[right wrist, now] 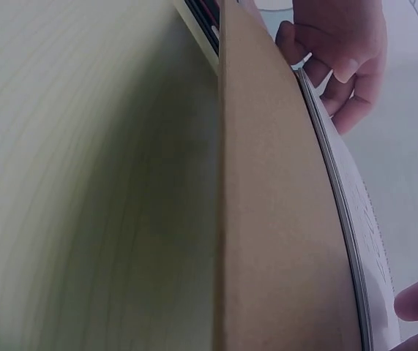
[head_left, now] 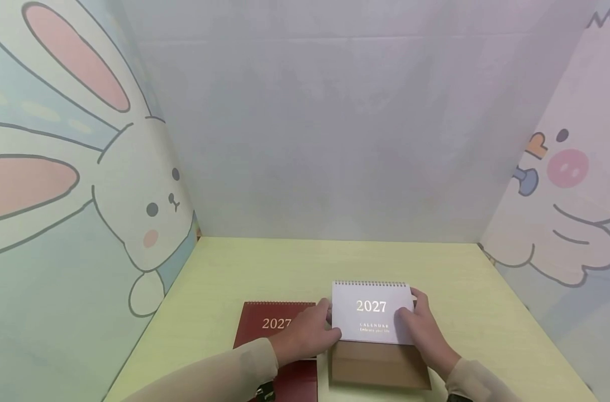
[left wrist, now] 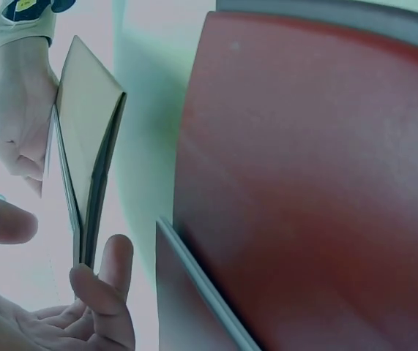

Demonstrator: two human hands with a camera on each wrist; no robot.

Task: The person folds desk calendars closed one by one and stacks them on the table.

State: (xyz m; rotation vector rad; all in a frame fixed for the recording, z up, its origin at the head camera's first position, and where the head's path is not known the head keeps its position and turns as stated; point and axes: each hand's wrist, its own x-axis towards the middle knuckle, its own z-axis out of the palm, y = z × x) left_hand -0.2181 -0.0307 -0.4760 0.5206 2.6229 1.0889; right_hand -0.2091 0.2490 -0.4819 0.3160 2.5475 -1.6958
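Observation:
A white desk calendar point(head_left: 372, 312) marked 2027, with a spiral binding along its top and a brown cardboard stand point(head_left: 377, 365), tilts up in front of me. At its left edge, my left hand point(head_left: 307, 334) has its thumb toward the front and its fingers bent round the side. My right hand point(head_left: 428, 329) grips the opposite edge, thumb over the cover and fingers behind. The left wrist view catches the calendar's side edge, where the stand point(left wrist: 88, 124) slants apart from the pages beside curled fingers point(left wrist: 106, 300). From the right wrist, the stand point(right wrist: 282, 219) fills the middle.
A dark red 2027 calendar point(head_left: 255, 321) lies to the left, partly covered by my left hand and forearm. The pale yellow tabletop point(head_left: 285, 262) meets a grey back wall point(head_left: 335, 139). Side panels carry a cartoon rabbit point(head_left: 139, 201) and a pink-cheeked character point(head_left: 561, 223).

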